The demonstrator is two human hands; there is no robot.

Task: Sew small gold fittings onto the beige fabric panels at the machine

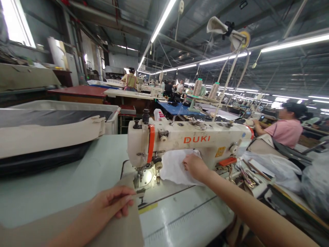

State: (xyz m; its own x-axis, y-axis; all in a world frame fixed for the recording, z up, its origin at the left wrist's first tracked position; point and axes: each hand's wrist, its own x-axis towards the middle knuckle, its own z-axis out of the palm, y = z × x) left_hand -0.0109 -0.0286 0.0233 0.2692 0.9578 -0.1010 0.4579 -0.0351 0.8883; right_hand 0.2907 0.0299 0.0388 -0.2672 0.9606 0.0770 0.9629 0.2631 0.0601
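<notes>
A white sewing machine [174,137] marked DUKI stands in front of me, its lamp lighting the needle plate [147,177]. My left hand [113,202] is closed in a pinch at the edge of a beige fabric panel [128,226], just in front of the needle area. A thin pale strip [139,195] sticks out past its fingertips. Under the machine arm lies a crumpled white cloth [173,166]. My right hand [194,167] reaches over from the right with curled fingers gripping that cloth; the fingertips are partly hidden.
Stacked beige and black panels [51,133] lie at left beside a white bin [113,118]. A printed ruler [185,218] runs along the table front. Scissors [248,180] and plastic bags [280,171] sit at right. A co-worker in pink [285,130] sits beyond; thread cones [197,87] stand behind.
</notes>
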